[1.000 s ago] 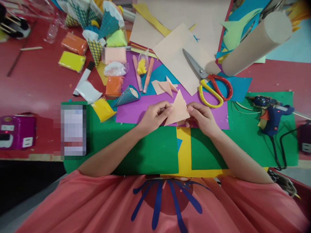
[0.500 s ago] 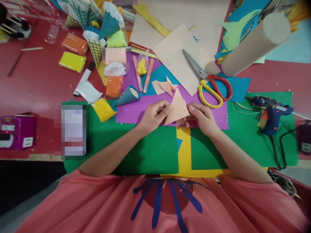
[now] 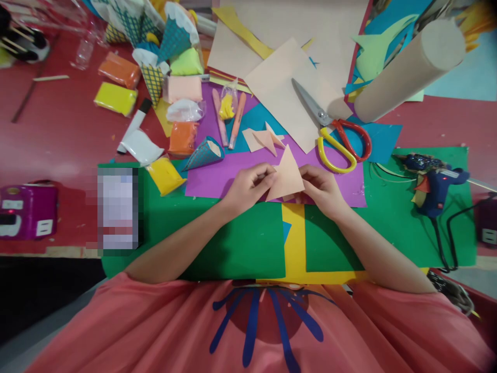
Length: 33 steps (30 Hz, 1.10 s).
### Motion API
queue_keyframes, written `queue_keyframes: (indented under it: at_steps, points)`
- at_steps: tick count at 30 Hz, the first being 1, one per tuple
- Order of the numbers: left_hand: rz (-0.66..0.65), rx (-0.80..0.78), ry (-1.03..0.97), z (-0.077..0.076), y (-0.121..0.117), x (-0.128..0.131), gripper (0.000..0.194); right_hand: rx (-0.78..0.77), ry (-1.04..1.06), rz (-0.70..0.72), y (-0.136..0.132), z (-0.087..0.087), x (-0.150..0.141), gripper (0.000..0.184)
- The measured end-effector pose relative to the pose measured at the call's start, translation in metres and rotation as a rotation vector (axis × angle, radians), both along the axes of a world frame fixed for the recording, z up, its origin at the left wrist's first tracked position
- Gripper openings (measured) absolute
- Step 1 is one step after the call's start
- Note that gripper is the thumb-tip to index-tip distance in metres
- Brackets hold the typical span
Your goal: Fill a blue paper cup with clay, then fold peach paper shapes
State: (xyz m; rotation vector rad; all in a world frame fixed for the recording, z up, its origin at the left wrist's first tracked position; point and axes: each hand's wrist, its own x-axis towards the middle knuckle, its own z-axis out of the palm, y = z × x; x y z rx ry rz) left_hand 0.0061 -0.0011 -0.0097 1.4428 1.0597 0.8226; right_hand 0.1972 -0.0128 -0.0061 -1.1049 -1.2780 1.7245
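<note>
On a red tabletop (image 3: pixel 66 129), a person's left hand (image 3: pixel 245 187) and right hand (image 3: pixel 325 190) have their fingers (image 3: pixel 267 179) pinching opposite side edges of a peach paper triangle (image 3: pixel 286 177), its tip pointing away, above a purple sheet (image 3: pixel 217 173), near folded peach scraps (image 3: pixel 264 140) and red-and-yellow-handled scissors (image 3: pixel 321 115).

Passage lies over the green sheet (image 3: pixel 240 243); scissors (image 3: pixel 326 120) obstruct beyond the right hand (image 3: pixel 322 189).
</note>
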Motion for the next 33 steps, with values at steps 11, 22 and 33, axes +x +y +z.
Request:
queue_keyframes:
  at_steps: [11, 22, 33]
  points:
    - [-0.112, 0.107, 0.046, -0.005, -0.009, 0.0, 0.058, 0.216, -0.367, -0.085, -0.003, -0.002, -0.004, 0.039]
    - [0.108, -0.075, -0.011, -0.005, -0.005, 0.003, 0.032, 0.1, -0.129, -0.141, 0.002, -0.001, -0.002, 0.026]
    - [0.096, -0.11, -0.158, -0.004, 0.001, 0.003, 0.016, 0.123, -0.087, -0.143, 0.004, 0.0, 0.004, 0.012]
